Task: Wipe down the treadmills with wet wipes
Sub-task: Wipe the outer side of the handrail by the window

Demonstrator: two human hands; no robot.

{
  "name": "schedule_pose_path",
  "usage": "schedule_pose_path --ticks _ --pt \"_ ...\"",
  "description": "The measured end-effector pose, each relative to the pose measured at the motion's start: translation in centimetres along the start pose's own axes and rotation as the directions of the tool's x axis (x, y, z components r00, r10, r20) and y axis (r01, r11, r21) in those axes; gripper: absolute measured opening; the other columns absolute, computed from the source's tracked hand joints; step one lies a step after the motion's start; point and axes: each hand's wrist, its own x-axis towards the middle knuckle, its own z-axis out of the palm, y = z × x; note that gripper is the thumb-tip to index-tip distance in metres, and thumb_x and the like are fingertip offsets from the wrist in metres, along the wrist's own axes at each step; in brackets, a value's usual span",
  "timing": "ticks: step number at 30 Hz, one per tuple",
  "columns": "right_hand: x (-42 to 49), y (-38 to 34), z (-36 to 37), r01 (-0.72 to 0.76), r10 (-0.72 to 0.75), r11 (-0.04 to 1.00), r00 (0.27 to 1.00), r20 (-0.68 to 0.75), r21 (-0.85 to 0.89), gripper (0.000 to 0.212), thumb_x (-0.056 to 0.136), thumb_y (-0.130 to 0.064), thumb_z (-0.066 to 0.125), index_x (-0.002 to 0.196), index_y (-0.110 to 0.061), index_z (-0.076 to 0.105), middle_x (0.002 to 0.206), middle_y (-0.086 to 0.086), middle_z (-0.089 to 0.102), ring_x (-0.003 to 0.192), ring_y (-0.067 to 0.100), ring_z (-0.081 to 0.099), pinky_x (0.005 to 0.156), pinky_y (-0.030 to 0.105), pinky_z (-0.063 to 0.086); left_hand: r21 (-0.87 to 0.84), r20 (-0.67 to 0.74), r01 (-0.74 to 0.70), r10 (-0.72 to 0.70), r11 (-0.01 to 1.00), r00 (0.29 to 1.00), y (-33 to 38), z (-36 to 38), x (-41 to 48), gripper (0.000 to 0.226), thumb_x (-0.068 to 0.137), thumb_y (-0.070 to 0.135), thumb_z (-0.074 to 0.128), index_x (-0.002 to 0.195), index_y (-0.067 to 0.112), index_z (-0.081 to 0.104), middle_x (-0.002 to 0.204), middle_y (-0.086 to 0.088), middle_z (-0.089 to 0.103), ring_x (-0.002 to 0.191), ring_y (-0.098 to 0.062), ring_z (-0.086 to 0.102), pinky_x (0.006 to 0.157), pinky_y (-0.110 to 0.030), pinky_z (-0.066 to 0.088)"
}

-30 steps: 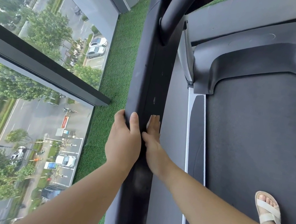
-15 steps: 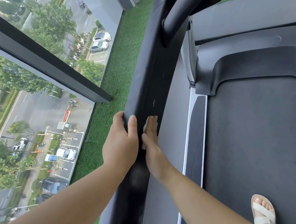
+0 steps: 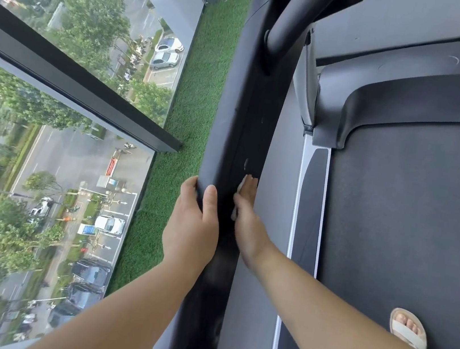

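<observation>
The wet wipe [image 3: 240, 187] is pressed flat on the inner face of the treadmill's black handrail [image 3: 251, 103], under the right hand [image 3: 247, 221]. Fingers are straight, and the thumb maybe pins an edge, hard to tell. The rail runs straight away from the person, so I'd guess the next stretch lies ahead of that hand. The left hand [image 3: 192, 228] grips the rail's outer edge just beside it.

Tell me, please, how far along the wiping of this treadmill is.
Done: nothing reads as clearly finished. In hand: the left hand grips the side rail while the right hand presses the wipe flat on its inner face. Left, likely: the rail's upper stretch, the curved handlebar and the belt.
</observation>
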Motion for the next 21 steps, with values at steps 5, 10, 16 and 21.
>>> schedule_pose_path --ticks 5,10,16,21 --pt "-2.1 0.4 1.6 0.134 -0.124 0.98 0.99 0.073 -0.149 0.055 0.097 -0.049 0.017 0.137 -0.043 -0.02 0.143 -0.03 -0.031 0.132 -0.014 -0.028 0.113 0.024 -0.019 0.018 -0.001 0.006 -0.006 1.0 1.0 0.1 -0.1 0.0 0.046 0.098 0.043 0.032 0.139 0.023 0.035 0.132 0.003 0.053 0.118 -0.019 0.052 0.095 -0.041 0.043" --pt "-0.1 0.0 -0.1 0.103 -0.105 0.972 0.994 0.003 -0.211 0.054 0.103 -0.038 0.017 0.145 -0.031 -0.017 0.152 -0.017 -0.026 0.137 -0.007 -0.023 0.115 0.03 -0.02 0.053 -0.004 0.003 -0.003 0.999 1.0 0.2 -0.1 -0.1 0.044 0.099 0.043 0.031 0.138 0.024 0.036 0.129 0.007 0.053 0.113 -0.016 0.052 0.086 -0.035 0.043" --pt "-1.4 -0.8 0.3 0.111 -0.086 0.956 0.991 0.103 -0.27 0.055 0.105 -0.029 0.017 0.146 -0.022 -0.019 0.152 -0.012 -0.027 0.133 -0.008 -0.027 0.115 0.024 -0.016 0.064 0.001 0.049 -0.05 0.997 0.999 0.3 -0.1 -0.1 0.045 0.098 0.043 0.032 0.14 0.026 0.034 0.133 0.007 0.052 0.118 -0.016 0.051 0.089 -0.036 0.043" --pt "0.3 -1.0 -1.0 0.065 -0.045 0.957 0.996 0.076 -0.282 0.057 0.105 -0.027 0.019 0.146 -0.02 -0.02 0.152 -0.011 -0.028 0.133 -0.007 -0.026 0.117 0.027 -0.014 0.072 0.004 0.063 -0.064 0.995 0.998 0.4 -0.1 -0.3 0.045 0.1 0.042 0.033 0.141 0.025 0.034 0.136 0.006 0.051 0.12 -0.016 0.05 0.083 -0.029 0.036"
